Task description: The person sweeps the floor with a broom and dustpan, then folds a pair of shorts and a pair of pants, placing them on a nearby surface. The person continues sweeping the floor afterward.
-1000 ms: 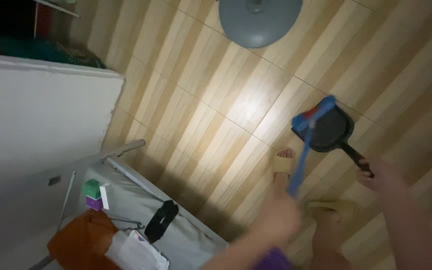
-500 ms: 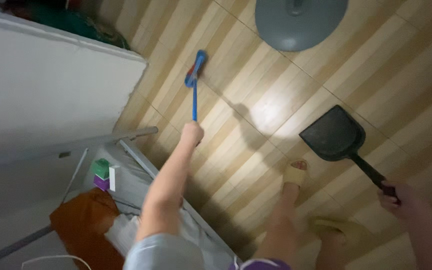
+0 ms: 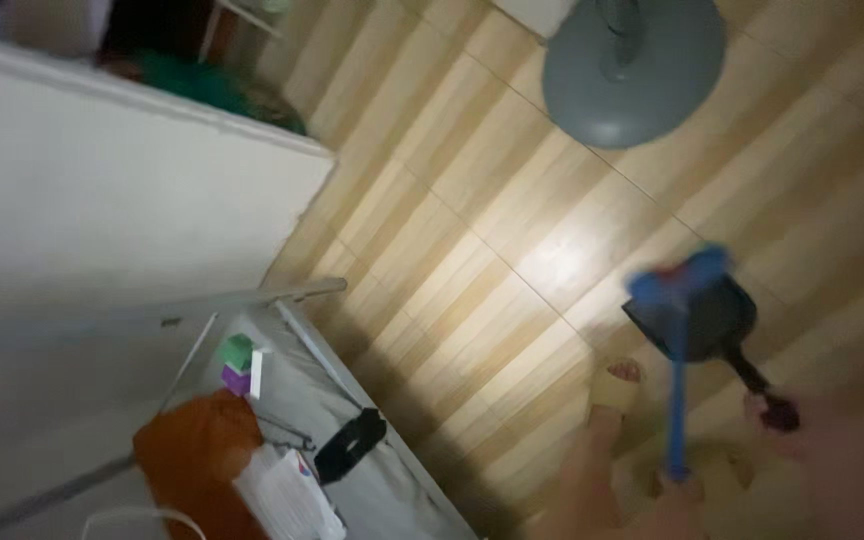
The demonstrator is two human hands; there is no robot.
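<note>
Fingers blurred, grip impossible to tell: left hand (image 3: 682, 490) at the blue brush (image 3: 680, 330) handle, right hand (image 3: 832, 440) by the black dustpan (image 3: 707, 320) handle, both tools meeting above the striped wooden floor (image 3: 472, 240), beside a sandalled foot (image 3: 617, 385).

left hand (image 3: 680, 488) fisted low, right hand (image 3: 832, 430) blurred, gripping

Glossy wood-look floor (image 3: 472, 200); plastic blue brush (image 3: 679, 330), black dustpan (image 3: 707, 320).
</note>
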